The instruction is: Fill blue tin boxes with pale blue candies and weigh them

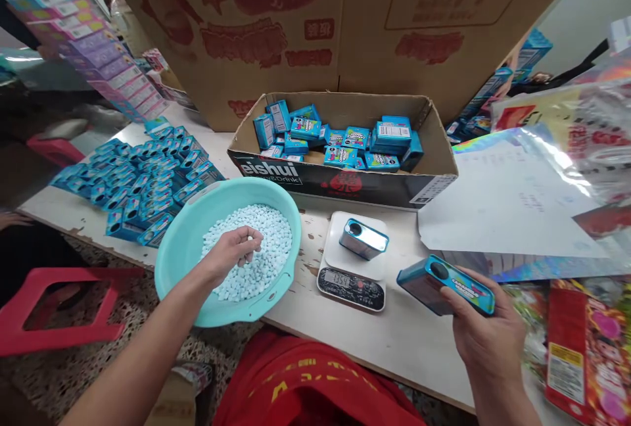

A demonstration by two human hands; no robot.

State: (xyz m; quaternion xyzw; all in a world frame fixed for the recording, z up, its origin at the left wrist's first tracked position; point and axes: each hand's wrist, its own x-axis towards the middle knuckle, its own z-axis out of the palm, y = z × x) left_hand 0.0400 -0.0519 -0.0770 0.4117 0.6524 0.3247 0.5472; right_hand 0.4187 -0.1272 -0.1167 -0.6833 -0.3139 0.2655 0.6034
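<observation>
My left hand (237, 248) is over the turquoise basin (176, 242), just above a heap of small pale-blue candies (263, 281). Its fingers are pinched together, and whatever they hold is hidden. In my right hand (486, 331) is a blue candy box (428, 281), tilted, with a dark round hole in its narrow face. A similar box (367, 240) lies on the white kitchen scale (328, 257), its hole facing up to the left. The scale's display appears to read 135 and a last digit I cannot make out surely.
Behind the scale, an open carton (315, 179) holds several blue boxes. Many more boxes (148, 176) stand at the left. A large cardboard box (365, 31) blocks the back. White sheets (507, 202) and plastic packets (566, 347) lie right; a red stool (106, 311) stands lower left.
</observation>
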